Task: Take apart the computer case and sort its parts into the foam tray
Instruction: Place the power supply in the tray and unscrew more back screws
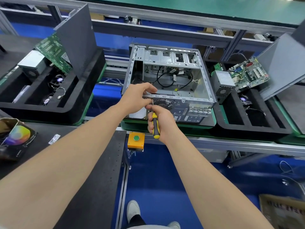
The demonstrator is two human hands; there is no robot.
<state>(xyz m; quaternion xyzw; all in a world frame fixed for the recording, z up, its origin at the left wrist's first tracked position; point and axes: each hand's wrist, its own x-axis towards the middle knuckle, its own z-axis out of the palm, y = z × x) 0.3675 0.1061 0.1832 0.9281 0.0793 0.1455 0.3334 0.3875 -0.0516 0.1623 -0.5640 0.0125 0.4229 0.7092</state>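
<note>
An open grey computer case [179,63] lies on its side on the conveyor, with black cables inside. My left hand [137,98] grips the case's near rear edge, fingers curled over the metal rim. Just below it, my right hand [159,122] holds a yellow and black screwdriver [155,125], whose tip points up at the rear panel beside the fan grille [163,103]. A black foam tray [250,128] to the right holds a power supply [222,85], a green motherboard [249,75] and a grey side panel [285,65].
Another foam tray [69,103] at the left carries a power supply, a motherboard, a fan and a side panel. An orange box with a green button [136,140] sits on the bench edge. A cardboard box [15,138] lies at far left. Blue floor below.
</note>
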